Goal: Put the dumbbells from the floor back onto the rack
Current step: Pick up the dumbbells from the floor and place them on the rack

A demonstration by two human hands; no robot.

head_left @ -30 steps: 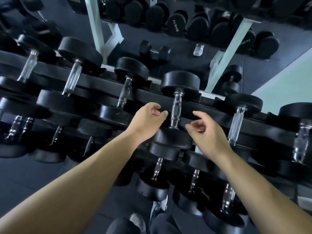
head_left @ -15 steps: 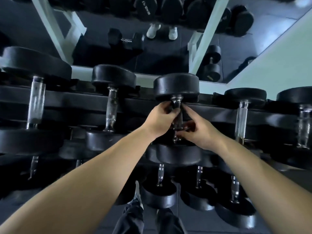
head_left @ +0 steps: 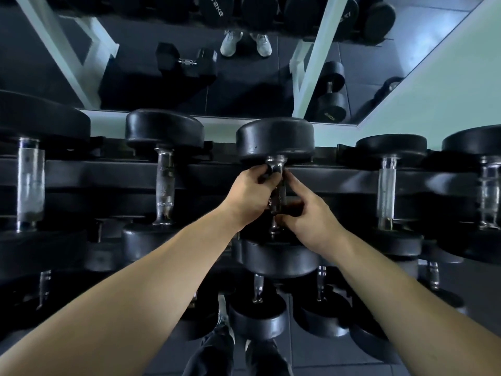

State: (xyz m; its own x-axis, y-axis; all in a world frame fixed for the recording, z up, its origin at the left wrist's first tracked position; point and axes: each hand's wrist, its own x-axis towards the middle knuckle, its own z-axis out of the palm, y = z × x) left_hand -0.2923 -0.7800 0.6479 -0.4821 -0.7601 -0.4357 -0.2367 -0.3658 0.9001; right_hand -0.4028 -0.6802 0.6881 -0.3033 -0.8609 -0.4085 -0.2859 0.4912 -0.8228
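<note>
Both bare forearms reach straight out and meet on one dumbbell (head_left: 275,139) lying across the top rail of the rack (head_left: 108,172). The left grip (head_left: 248,196) is wrapped round the far end of the chrome handle, fingertips curled at the collar just under the far head. The right grip (head_left: 306,215) holds the same handle from the other side, nearer the body, with its forefinger stretched along the bar towards the left grip. Only a short knurled strip of handle shows between them; the rest is under the fingers. The near head sits just below both wrists. A neighbouring dumbbell (head_left: 165,183) lies apart to the left of the grips. The tiers beneath the forearms are too dark to make out, and both arms are cut off short of the elbows.
</note>
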